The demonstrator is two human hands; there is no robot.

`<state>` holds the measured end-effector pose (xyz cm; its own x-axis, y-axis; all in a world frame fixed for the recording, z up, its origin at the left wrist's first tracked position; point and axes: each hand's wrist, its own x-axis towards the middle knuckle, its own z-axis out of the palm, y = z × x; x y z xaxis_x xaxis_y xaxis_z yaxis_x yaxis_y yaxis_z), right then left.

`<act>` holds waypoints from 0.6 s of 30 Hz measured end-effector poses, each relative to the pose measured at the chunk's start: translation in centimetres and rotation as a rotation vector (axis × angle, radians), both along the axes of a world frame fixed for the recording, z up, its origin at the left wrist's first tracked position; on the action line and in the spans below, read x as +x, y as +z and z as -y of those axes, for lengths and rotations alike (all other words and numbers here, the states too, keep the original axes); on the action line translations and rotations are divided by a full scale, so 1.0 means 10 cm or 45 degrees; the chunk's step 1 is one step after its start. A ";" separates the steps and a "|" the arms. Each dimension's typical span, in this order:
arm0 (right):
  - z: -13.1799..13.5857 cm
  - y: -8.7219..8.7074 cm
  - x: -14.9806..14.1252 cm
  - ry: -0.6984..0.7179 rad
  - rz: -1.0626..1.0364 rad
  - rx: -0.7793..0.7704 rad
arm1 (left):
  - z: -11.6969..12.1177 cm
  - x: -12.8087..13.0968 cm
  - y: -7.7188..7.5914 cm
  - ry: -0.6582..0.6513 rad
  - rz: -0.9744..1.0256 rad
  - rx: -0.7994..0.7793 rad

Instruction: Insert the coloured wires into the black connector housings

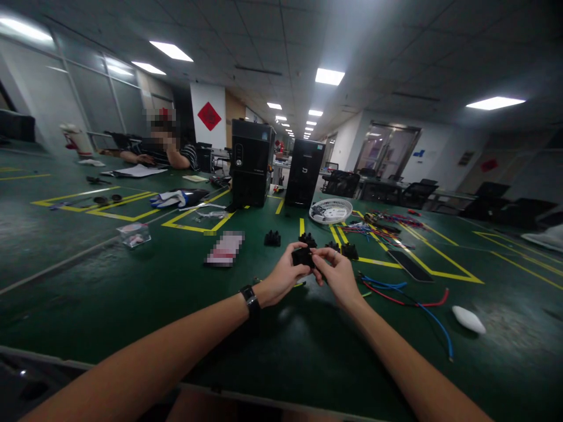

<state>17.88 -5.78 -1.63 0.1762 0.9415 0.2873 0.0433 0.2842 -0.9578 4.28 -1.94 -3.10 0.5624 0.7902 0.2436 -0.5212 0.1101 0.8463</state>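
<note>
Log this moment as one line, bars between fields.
left hand: holding black part | right hand: at its edge | ahead: white basket

Ceiling light panels (329,77) glow above black chairs (342,183), a white pillar (199,98) and glass doors (387,150).

at the centre of the frame, a small part (301,258) sits between the fingers of the left hand (282,278) and the right hand (339,276), above the desk (185,310). behind it, two computer towers (250,161) stand side by side; a basket (334,221) lies just right of them, with tangled wires (389,225) farther right. loose cables (440,325) lie at lower right. gloves (169,199) lie left of the towers, a box (134,235) nearer, at centre left. papers (137,170) lie before a person (176,155), upper left.
</note>
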 end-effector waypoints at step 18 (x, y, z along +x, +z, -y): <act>0.08 0.07 -0.03 0.021 -0.075 -0.379 | 0.06 -0.14 0.10 0.299 -0.255 0.700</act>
<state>17.60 -6.62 -0.90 0.1685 0.9856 -0.0116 -0.0169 -0.0089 -0.9998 2.84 -2.50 -2.06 0.4661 0.6874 0.5569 -0.3040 -0.4667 0.8305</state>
